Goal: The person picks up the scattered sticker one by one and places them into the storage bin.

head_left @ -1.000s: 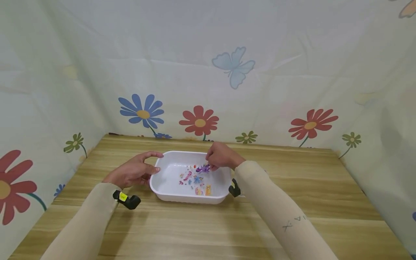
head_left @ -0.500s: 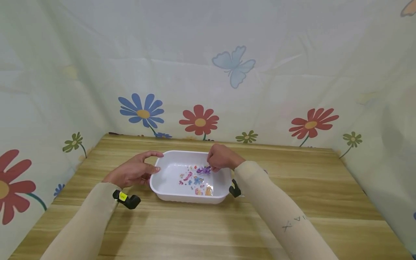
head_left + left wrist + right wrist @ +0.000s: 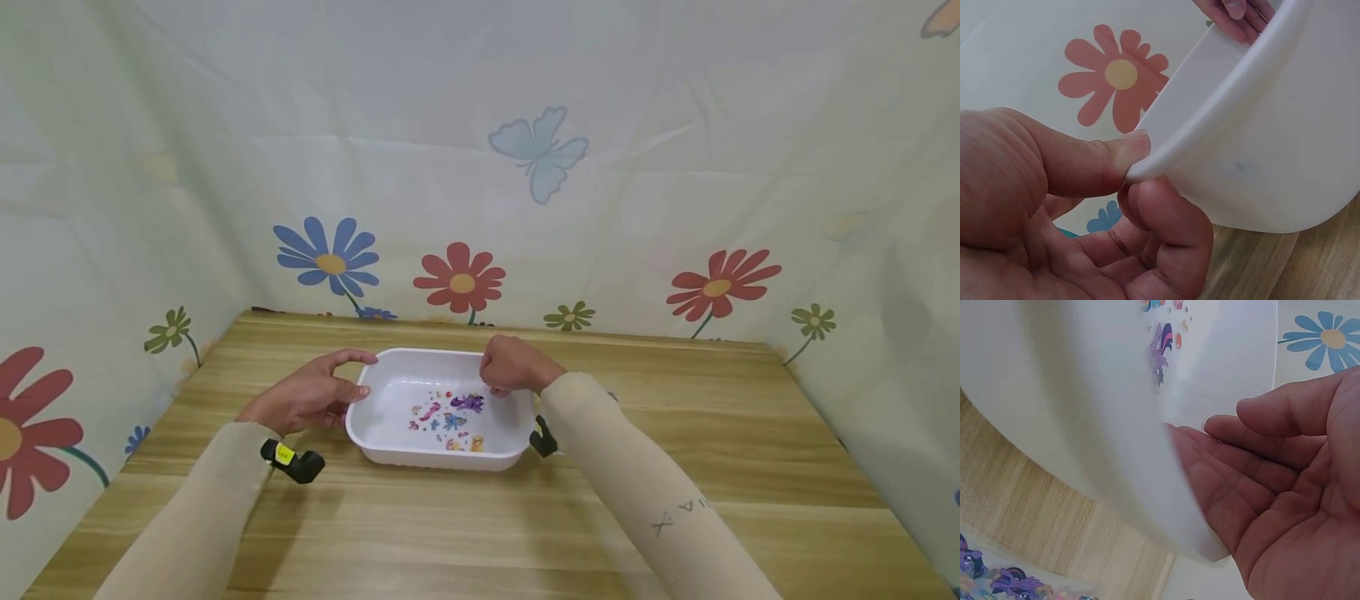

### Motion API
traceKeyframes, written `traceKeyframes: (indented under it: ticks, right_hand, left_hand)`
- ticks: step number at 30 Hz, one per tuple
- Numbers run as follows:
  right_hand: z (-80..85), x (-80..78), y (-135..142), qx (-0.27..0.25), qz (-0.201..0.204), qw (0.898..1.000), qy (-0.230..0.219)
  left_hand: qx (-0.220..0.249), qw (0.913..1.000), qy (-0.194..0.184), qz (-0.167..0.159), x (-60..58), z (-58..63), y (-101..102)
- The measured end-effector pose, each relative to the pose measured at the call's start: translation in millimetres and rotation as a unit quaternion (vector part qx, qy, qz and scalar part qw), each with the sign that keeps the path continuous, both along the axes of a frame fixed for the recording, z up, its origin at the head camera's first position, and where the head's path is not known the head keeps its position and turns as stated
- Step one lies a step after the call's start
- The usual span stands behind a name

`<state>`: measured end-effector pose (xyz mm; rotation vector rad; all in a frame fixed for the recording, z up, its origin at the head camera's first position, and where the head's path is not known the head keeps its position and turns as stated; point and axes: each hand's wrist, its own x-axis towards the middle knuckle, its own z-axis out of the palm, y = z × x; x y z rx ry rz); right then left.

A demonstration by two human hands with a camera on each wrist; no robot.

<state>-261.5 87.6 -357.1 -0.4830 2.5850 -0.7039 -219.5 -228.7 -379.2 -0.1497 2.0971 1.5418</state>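
Note:
A white plastic tray (image 3: 442,458) stands on the table. Colourful pony stickers (image 3: 454,421) lie on its floor, a purple pony sticker (image 3: 468,402) at the back right of the group. My left hand (image 3: 311,392) pinches the tray's left rim between thumb and fingers, seen closely in the left wrist view. Inside the tray's back right part is my right hand (image 3: 517,364), just right of the purple pony. The right wrist view shows its fingers (image 3: 1229,481) reaching down past the rim, thumb apart from them, with nothing visible between; the tray wall partly hides them.
On the wooden table (image 3: 420,533) beside the tray lies a clear sheet with more pony prints (image 3: 1016,584), mostly hidden by the right arm in the head view. A flower-printed curtain (image 3: 630,217) closes off the back and sides. Black camera mounts (image 3: 292,461) sit at both wrists.
The pony stickers have dropped flatter onto the tray floor and shifted slightly toward me and left, away from the right hand's fingertips. My left hand and the tray have stayed put.

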Motion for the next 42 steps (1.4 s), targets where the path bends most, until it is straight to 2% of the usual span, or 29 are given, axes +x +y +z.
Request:
traceKeyframes:
  ticks: [10, 19, 28, 37, 42]
  right_hand:
    - [3.6, 1.9, 3, -0.014, -0.031, 0.999, -0.013]
    - [5.9, -0.2, 6, -0.053, -0.032, 0.997, -0.041]
    - [3.9, -4.9, 14, -0.092, -0.055, 0.993, -0.056]
    - [9.3, -4.7, 18, -0.112, -0.058, 0.99, -0.059]
    - [12.8, -4.5, 22, -0.132, -0.053, 0.988, -0.062]
  left_hand:
    - [-0.005, 1.0, -0.002, 0.003, -0.6, 0.4, 0]
    - [-0.001, 1.0, 0.004, -0.009, 1.1, -0.7, -3]
    - [-0.003, 0.9999, 0.005, -0.009, 1.1, -0.5, -3]
    - [-0.004, 1.0, -0.002, -0.001, 1.2, 1.2, -1]
    - [-0.008, 0.9999, 0.002, -0.007, 0.5, 1.7, -2]
